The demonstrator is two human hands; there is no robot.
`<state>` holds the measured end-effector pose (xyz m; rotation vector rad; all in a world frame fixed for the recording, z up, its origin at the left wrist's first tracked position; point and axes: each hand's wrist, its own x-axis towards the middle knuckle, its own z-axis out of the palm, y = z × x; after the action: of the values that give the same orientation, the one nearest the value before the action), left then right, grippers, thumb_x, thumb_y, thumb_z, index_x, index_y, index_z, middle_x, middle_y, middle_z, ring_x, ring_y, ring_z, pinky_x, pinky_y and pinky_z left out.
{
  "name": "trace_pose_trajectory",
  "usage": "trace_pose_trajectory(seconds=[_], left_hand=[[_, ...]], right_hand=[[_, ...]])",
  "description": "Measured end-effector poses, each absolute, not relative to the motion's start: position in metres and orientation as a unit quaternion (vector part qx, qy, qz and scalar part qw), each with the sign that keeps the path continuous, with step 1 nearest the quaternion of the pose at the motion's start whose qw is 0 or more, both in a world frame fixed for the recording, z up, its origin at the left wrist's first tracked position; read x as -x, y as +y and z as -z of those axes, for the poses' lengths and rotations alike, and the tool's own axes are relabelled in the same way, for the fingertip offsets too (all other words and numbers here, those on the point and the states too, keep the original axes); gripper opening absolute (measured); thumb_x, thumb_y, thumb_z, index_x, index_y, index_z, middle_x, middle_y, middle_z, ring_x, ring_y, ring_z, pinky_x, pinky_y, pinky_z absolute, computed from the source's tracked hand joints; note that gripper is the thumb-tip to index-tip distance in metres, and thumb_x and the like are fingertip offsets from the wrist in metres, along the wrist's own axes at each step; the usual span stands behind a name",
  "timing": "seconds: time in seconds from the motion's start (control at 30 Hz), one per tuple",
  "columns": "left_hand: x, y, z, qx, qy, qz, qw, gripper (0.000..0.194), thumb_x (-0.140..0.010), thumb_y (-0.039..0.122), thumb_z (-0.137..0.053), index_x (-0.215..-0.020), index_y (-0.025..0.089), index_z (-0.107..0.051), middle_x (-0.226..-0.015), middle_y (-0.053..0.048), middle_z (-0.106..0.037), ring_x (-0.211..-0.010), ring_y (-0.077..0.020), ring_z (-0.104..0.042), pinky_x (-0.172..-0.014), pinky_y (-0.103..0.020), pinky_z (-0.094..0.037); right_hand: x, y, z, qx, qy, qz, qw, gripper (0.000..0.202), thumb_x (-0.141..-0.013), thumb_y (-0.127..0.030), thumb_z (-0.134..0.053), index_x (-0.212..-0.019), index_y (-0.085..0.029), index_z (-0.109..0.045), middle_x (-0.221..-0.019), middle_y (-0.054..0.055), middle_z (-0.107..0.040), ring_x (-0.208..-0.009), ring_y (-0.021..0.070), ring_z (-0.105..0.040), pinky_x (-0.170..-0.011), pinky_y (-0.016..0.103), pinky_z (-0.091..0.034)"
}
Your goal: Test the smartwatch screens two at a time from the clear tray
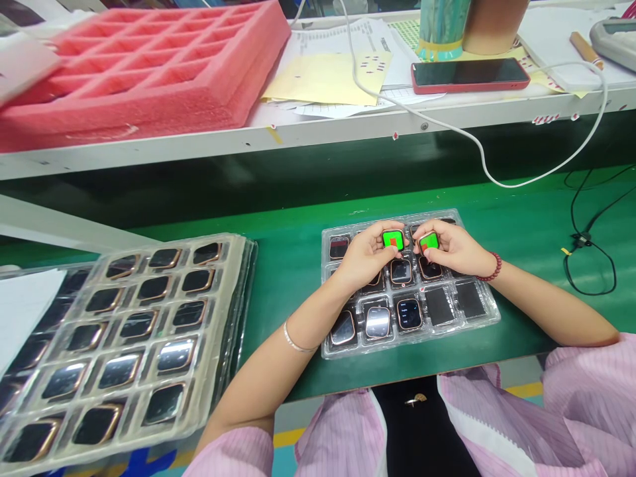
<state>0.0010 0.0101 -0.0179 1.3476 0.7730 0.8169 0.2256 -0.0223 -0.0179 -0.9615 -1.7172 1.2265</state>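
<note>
My left hand (pixel 370 252) is closed around a square smartwatch (pixel 392 239) whose lit screen is green with a red block. A second smartwatch (pixel 428 241), also lit green and red, is gripped in my right hand (pixel 450 247), thumb at the lower edge of its screen. Both are held side by side above a clear plastic tray (pixel 409 343). In that tray sit several watches without straps, mostly dark; one watch (pixel 409 313) in the front row shows small text. Two front-right pockets (pixel 456 305) hold no watch. My hands hide part of the back rows.
At left stands a stack of trays (pixel 226 331) filled with dark-screened watches. The white shelf (pixel 348 132) above carries pink foam (pixel 223 86), papers (pixel 328 76), a phone (pixel 470 75) and cups. A white cable (pixel 481 156) droops off its edge; black cables (pixel 589 242) lie at right.
</note>
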Motion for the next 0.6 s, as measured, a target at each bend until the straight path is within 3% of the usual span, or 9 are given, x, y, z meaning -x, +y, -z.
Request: trace_pose_trajectory(seconds=[0.17, 0.4, 0.6], left_hand=[[-0.0016, 0.0108, 0.0173, -0.595, 0.315, -0.365, 0.643, 0.034, -0.077, 0.024, -0.077, -0.107, 0.015, -0.065, -0.093, -0.006, -0.073, -0.077, -0.0153, -0.068, -0.076, -0.03, -0.057], [-0.0029, 0.0101, 0.0128, -0.603, 0.321, -0.36, 0.635, 0.028, -0.08, 0.032, -0.075, -0.102, 0.016, -0.065, -0.093, -0.008, -0.074, -0.081, -0.019, -0.069, -0.068, -0.029, -0.057], [-0.0018, 0.0091, 0.0158, -0.608, 0.328, -0.356, 0.63, 0.036, -0.075, 0.016, -0.07, -0.11, 0.016, -0.064, -0.101, -0.007, -0.073, -0.088, -0.0183, -0.07, -0.082, -0.032, -0.057]], right_hand=[[-0.2258, -0.022, 0.0161, 0.368, -0.683, -0.487, 0.401, 0.024, -0.083, -0.019, -0.069, -0.105, -0.02, -0.06, -0.09, 0.004, -0.069, -0.082, 0.0191, -0.069, -0.065, 0.029, -0.056], [-0.2277, -0.022, 0.0162, 0.38, -0.667, -0.506, 0.393, 0.018, -0.087, -0.023, -0.068, -0.103, -0.018, -0.06, -0.083, 0.004, -0.071, -0.068, 0.0148, -0.065, -0.06, 0.026, -0.055], [-0.2284, -0.0223, 0.0161, 0.37, -0.656, -0.525, 0.396, 0.024, -0.084, -0.016, -0.065, -0.107, -0.018, -0.059, -0.092, 0.005, -0.07, -0.073, 0.0148, -0.067, -0.065, 0.028, -0.059]])
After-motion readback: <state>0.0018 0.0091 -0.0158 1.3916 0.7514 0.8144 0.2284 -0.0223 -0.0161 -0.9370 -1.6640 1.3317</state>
